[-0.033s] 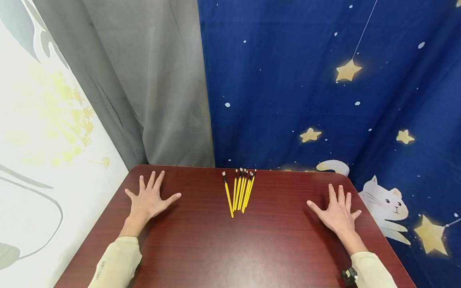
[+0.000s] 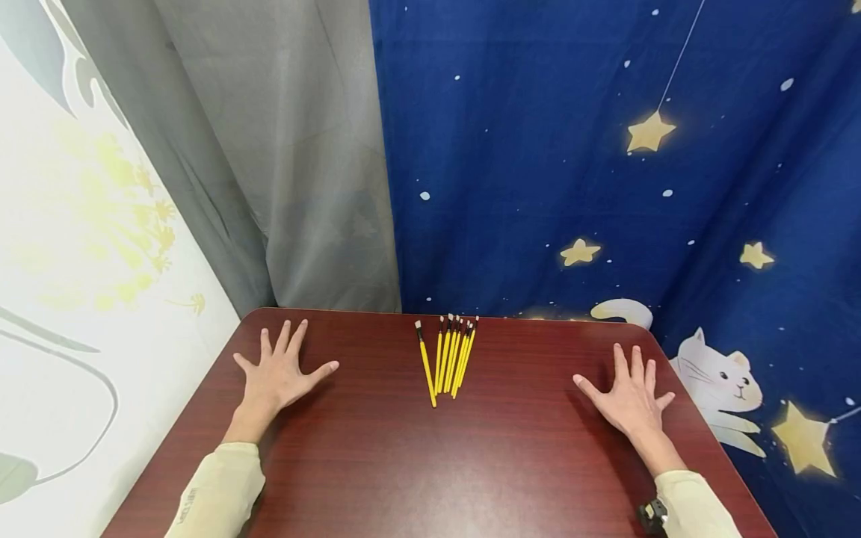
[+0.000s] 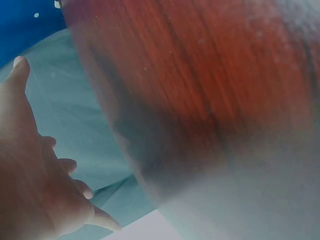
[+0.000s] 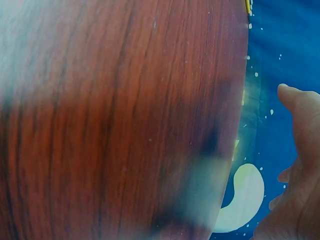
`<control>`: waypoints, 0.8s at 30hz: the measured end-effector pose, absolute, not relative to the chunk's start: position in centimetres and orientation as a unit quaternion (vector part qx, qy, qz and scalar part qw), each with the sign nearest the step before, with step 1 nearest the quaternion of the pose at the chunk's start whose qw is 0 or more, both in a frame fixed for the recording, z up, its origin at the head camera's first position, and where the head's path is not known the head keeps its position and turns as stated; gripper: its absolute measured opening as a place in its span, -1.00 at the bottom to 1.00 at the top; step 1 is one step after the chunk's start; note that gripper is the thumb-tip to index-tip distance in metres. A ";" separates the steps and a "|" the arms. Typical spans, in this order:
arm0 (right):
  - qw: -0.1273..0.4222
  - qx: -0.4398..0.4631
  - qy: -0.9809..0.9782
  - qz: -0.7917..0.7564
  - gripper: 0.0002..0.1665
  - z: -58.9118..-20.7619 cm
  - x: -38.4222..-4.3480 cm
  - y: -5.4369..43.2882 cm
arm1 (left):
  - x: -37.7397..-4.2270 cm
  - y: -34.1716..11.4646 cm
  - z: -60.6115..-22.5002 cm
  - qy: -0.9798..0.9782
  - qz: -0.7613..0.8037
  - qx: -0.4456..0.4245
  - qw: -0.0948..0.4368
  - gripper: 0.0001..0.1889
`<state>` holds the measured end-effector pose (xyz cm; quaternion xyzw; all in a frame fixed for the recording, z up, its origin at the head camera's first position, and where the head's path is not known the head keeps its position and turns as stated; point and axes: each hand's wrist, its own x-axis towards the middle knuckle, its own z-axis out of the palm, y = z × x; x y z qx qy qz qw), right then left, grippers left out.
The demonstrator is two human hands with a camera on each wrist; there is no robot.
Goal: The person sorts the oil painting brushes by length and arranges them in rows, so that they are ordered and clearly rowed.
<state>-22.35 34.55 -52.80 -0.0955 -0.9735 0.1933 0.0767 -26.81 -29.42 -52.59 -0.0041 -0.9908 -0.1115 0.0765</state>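
Note:
Several paintbrushes (image 2: 447,362) with yellow handles, dark ferrules and pale bristles lie near the far edge of the table, bristles pointing away from me. They sit close together, their handles nearly side by side; the leftmost paintbrush (image 2: 427,370) slants apart at its bristle end. To their left, my left hand (image 2: 274,377) is spread palm down over the table with fingers straight and holds nothing. On the other side my right hand (image 2: 631,400) is likewise spread, well away from the brushes. Both wrist views show the hands (image 3: 30,190) (image 4: 305,145) with shadows on the wood below.
The reddish-brown wooden table (image 2: 430,471) has rounded far corners. Behind it hang a grey curtain (image 2: 323,164) and a blue curtain (image 2: 511,164) printed with stars and a white cat. A pale patterned surface (image 2: 87,373) stands along the left side.

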 end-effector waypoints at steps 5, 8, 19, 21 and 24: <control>0.078 -0.093 -0.973 0.195 0.43 -52.6 -22.0 34.3 | -26.8 -29.4 -52.6 -0.990 -0.117 -0.007 0.073 0.24; 0.081 -0.093 -0.973 0.194 0.42 -52.6 -21.9 34.2 | -26.9 -29.1 -52.6 -0.990 -0.117 -0.009 0.074 0.23; 0.085 -0.083 -0.973 0.200 0.39 -53.0 -21.9 33.3 | -26.9 -26.8 -52.1 -0.990 -0.122 -0.025 0.065 0.22; 0.084 -0.082 -0.973 0.201 0.40 -53.0 -21.9 33.2 | -27.0 -26.4 -52.0 -0.990 -0.123 -0.028 0.067 0.22; 0.078 -0.080 -0.973 0.203 0.41 -52.9 -22.0 32.9 | -27.1 -25.8 -51.9 -0.989 -0.126 -0.028 0.069 0.22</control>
